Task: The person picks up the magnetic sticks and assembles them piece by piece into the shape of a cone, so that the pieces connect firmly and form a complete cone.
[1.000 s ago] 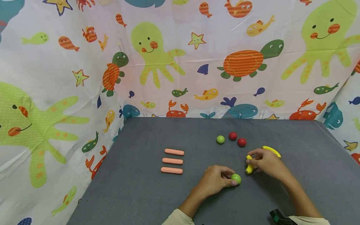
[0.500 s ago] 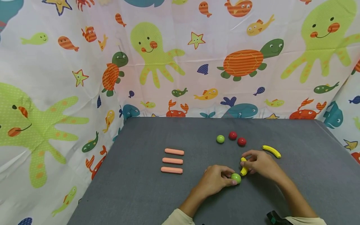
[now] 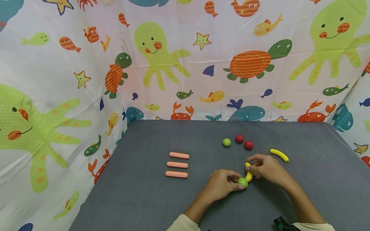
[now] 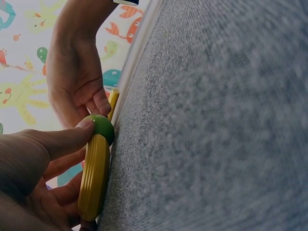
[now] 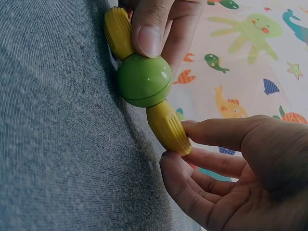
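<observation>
In the head view my left hand [image 3: 221, 184] is low at the middle of the grey table, pinching a glossy green ball [image 3: 242, 183]. One curved yellow rod [image 4: 94, 178] with grooved sides joins that ball on the left hand's side, lying along its fingers. My right hand [image 3: 268, 169] pinches another curved yellow rod [image 5: 168, 127] between thumb and fingers. This rod's near end meets the ball on the opposite side, as the right wrist view shows. From above, the left hand hides the first rod.
Three orange rods [image 3: 177, 165] lie in a column to the left. Behind the hands rest a second green ball [image 3: 226, 142] and two red balls [image 3: 248, 145]. A loose curved yellow rod [image 3: 279, 155] lies beyond the right hand. A sea-animal curtain [image 3: 185, 64] borders the table [image 3: 144, 138].
My right hand has moved left with its yellow rod, bringing the rod's end up to the green ball. The left hand has stayed in place.
</observation>
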`<state>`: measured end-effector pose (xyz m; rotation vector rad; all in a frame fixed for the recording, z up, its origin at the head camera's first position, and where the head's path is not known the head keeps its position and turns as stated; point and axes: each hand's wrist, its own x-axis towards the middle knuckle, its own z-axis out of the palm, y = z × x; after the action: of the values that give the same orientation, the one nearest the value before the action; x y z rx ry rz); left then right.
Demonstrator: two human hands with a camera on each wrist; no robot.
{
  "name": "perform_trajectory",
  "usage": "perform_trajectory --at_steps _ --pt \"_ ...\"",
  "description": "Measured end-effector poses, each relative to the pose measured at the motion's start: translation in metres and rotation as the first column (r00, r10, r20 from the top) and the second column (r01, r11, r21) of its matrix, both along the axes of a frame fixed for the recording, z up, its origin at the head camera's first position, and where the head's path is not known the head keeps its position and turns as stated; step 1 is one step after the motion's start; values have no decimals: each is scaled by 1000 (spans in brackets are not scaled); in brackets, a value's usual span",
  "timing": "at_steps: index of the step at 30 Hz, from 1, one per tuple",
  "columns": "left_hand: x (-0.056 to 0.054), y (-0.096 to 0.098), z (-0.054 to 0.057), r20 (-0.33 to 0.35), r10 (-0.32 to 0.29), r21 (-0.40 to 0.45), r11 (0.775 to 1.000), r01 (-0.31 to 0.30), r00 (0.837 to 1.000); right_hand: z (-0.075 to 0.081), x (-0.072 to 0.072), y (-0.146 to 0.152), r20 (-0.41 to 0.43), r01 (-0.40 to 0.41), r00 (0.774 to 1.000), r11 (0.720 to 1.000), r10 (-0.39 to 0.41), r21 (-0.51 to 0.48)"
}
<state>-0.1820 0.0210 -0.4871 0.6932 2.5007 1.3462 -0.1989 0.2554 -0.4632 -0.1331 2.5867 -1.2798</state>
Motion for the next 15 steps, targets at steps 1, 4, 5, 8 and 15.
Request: perform_trajectory --at_steps 1,4,5,8,15 --pt "0 0 0 -3 -1 -1 1000 1 1000 0 0 0 2 -2 1000 1000 2 -3" --pt "0 0 0 -13 0 -6 1000 0 1000 0 0 0 7 -7 1000 1000 7 -5" --pt "0 0 0 -14 0 -8 1000 0 1000 0 0 0 7 -8 1000 1000 8 -3" --pt "0 0 0 -20 1 -15 1000 -1 1000 1 0 0 6 -7 1000 1000 7 6" --pt "-6 -3 -3 37 -34 28 999 33 999 0 -1 1 9 0 1000 999 0 36"
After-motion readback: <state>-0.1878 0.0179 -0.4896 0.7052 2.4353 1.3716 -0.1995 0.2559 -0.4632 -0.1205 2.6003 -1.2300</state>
